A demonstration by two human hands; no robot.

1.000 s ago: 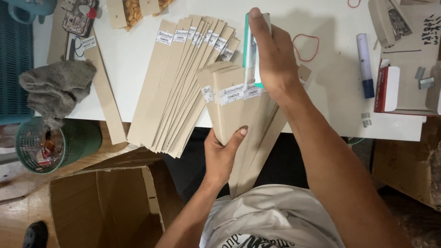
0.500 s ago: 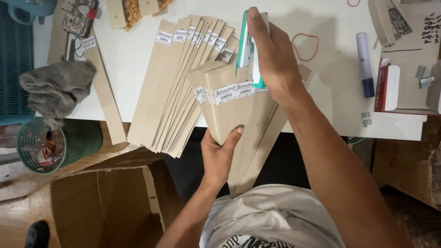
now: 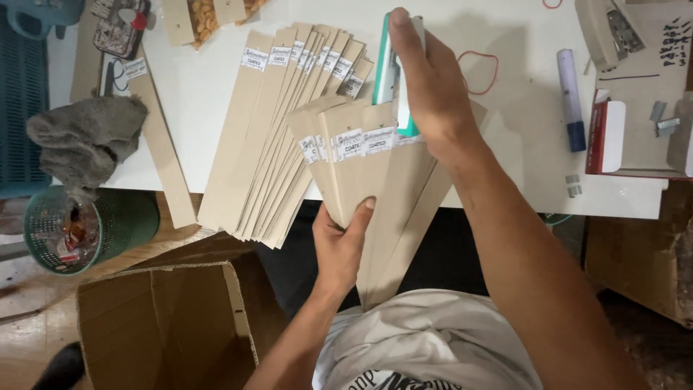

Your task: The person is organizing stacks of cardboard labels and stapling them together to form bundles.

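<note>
While my left hand grips the lower end of a small fan of long tan envelopes, fingers closed round them w/ thumb on top, the fan has spread a bit wider than a sec ago; I count approx 4 in it, so the sorting goes on. Right hand is closed on a teal-edged tool, now shifted slightly lower over the labels; can't tell what kind. Further out, laid stack of envelopes on the white table, approx 10. Beyond: 1 red rubber band, 1 blue-capped tube.
</note>
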